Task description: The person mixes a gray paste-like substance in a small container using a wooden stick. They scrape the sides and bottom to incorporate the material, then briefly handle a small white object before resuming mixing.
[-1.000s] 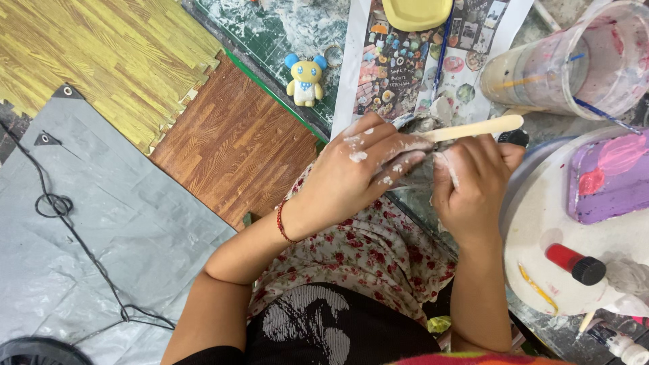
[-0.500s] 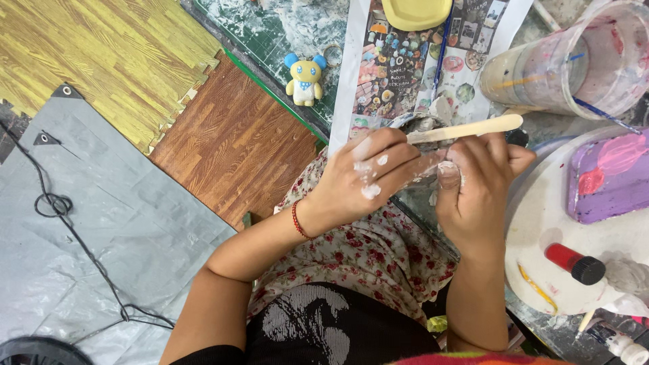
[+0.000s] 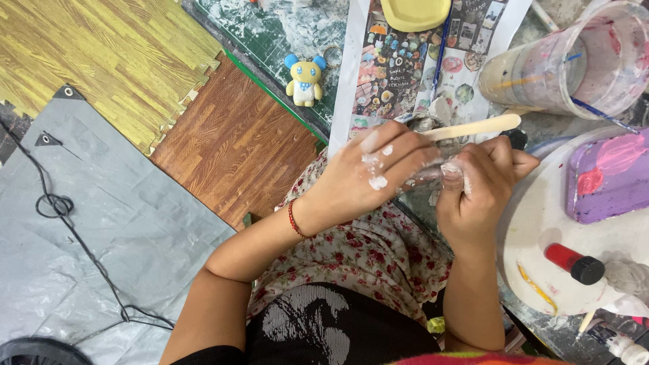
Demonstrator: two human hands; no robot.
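Since the earlier frames, the left hand (image 3: 368,179) has slid further over the flat pale wooden stick (image 3: 473,127), so its white-smeared fingers (image 3: 399,152) now cover the stick's near end, curled close together and wrapped around it along with a small clear, plaster-coated object (image 3: 433,174) that is too hidden to identify. Opposite them, the right hand (image 3: 476,189) is bunched, its fingertips (image 3: 454,174) pressed together and pinching the same object, touching the left fingers. The stick's free end pokes out past the right knuckles, pointing toward a clear plastic cup streaked with pink and white (image 3: 574,61). Beyond both sets of fingers lies a printed paper sheet of small colourful pictures (image 3: 405,67). Just outside the right fingers sits a white round tray (image 3: 534,223) carrying a purple block (image 3: 612,177) and a red tube with a black cap (image 3: 574,262). Well beyond the left fingers stands a small yellow-and-blue bear figure (image 3: 305,79).
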